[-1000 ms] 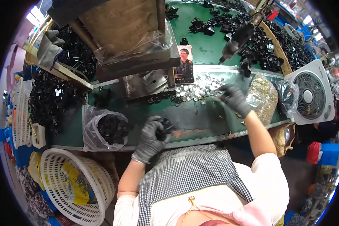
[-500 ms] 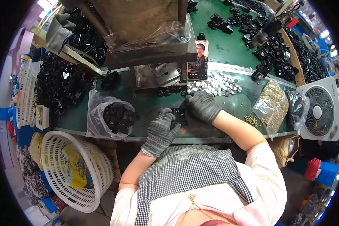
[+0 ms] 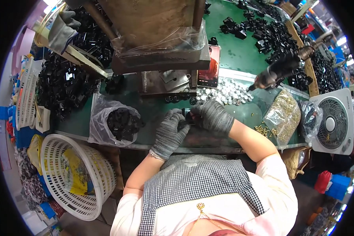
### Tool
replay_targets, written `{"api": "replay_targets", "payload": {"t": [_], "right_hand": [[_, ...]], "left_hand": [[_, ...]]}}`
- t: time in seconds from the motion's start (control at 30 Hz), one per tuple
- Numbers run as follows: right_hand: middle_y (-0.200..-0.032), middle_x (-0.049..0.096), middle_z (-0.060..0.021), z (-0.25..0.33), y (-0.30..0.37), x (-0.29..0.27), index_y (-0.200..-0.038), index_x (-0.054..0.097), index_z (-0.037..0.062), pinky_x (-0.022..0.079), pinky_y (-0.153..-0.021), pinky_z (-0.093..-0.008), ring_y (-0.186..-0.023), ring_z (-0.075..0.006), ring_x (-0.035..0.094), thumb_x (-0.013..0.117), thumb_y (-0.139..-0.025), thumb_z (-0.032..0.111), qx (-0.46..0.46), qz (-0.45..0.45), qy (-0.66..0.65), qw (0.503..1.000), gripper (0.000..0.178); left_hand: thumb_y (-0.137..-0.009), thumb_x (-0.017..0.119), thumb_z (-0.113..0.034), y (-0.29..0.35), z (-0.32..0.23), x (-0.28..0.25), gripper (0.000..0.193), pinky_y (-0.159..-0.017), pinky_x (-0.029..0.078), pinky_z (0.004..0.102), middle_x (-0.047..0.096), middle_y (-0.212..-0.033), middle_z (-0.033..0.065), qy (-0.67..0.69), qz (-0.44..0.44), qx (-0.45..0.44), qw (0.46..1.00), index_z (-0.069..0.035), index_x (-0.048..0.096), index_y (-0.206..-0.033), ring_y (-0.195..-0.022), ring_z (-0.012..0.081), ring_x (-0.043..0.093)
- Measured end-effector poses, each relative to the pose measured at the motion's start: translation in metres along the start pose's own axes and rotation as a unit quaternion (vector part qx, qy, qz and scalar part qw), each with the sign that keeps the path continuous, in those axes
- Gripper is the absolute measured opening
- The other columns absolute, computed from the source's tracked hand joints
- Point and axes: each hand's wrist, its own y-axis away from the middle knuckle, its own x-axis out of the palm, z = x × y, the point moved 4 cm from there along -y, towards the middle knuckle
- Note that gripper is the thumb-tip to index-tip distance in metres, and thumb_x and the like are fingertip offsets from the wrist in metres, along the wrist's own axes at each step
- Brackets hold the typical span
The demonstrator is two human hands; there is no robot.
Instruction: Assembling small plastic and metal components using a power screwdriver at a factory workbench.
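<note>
My left hand (image 3: 170, 133), in a grey knit glove, is closed on the left side of a small black plastic part (image 3: 187, 116) low over the green tabletop. My right hand (image 3: 214, 117), gloved alike, has its fingertips drawn together at the part's right side; whatever they pinch is hidden under them. Just beyond my hands lie several black rings (image 3: 177, 96) and a spread of small silver discs (image 3: 228, 92). A power screwdriver (image 3: 277, 71) hangs to the right with its tip near the discs.
A press-like metal machine (image 3: 161, 59) stands ahead, a phone (image 3: 209, 69) beside it. Bagged black parts (image 3: 124, 122) sit left; a bag of brass screws (image 3: 284, 111), loose screws (image 3: 263, 130) and a fan (image 3: 331, 122) are right. A white basket (image 3: 72, 177) stands lower left.
My right hand has come back from beside the rings and discs to the black part. The screwdriver has swung lower, toward the discs. The phone's picture has changed.
</note>
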Motion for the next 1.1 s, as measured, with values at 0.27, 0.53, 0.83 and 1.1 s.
{"api": "replay_targets", "payload": {"t": [0.27, 0.53, 0.83, 1.1], "right_hand": [[-0.109, 0.064, -0.0171, -0.008, -0.009, 0.012, -0.108, 0.065, 0.006, 0.051, -0.082, -0.0421, -0.098, -0.0356, 0.062, 0.071, -0.071, 0.019, -0.047, -0.102, -0.291, 0.95, 0.04], [-0.141, 0.042, -0.0162, 0.027, -0.034, -0.02, -0.137, 0.042, 0.0052, 0.035, -0.104, -0.0498, -0.128, -0.0416, 0.038, 0.073, -0.068, 0.024, -0.106, -0.175, 0.162, 0.965, 0.078], [-0.138, 0.042, -0.0201, 0.009, -0.005, -0.033, -0.135, 0.043, 0.0059, 0.036, -0.105, -0.0509, -0.126, -0.0422, 0.04, 0.076, -0.062, 0.014, -0.077, -0.207, 0.097, 0.97, 0.081], [-0.132, 0.048, -0.0181, -0.052, 0.071, -0.041, -0.12, 0.055, 0.0088, 0.044, -0.097, -0.0444, -0.118, -0.0375, 0.05, 0.072, -0.071, 0.006, 0.053, -0.27, 0.033, 0.961, 0.052]], "left_hand": [[-0.073, 0.076, -0.011, -0.02, 0.008, -0.019, 0.032, -0.079, 0.052, 0.0335, 0.063, -0.103, 0.0111, 0.12, -0.014, -0.052, 0.991, -0.004, 0.061, -0.099, -0.09, 0.0247, 0.064], [-0.073, 0.078, -0.012, -0.074, 0.017, -0.044, 0.032, -0.076, 0.052, 0.0327, 0.066, -0.096, 0.0111, 0.084, -0.16, -0.025, 0.983, -0.003, 0.061, -0.098, -0.086, 0.0231, 0.066], [-0.074, 0.078, -0.016, -0.108, 0.045, -0.041, 0.032, -0.077, 0.052, 0.034, 0.067, -0.09, 0.0143, 0.011, -0.198, -0.038, 0.979, 0.0, 0.063, -0.098, -0.085, 0.0245, 0.066], [-0.076, 0.077, -0.017, -0.11, 0.034, -0.041, 0.032, -0.077, 0.051, 0.035, 0.067, -0.09, 0.0148, -0.025, -0.197, -0.061, 0.978, 0.0, 0.063, -0.099, -0.082, 0.0253, 0.065]]}}
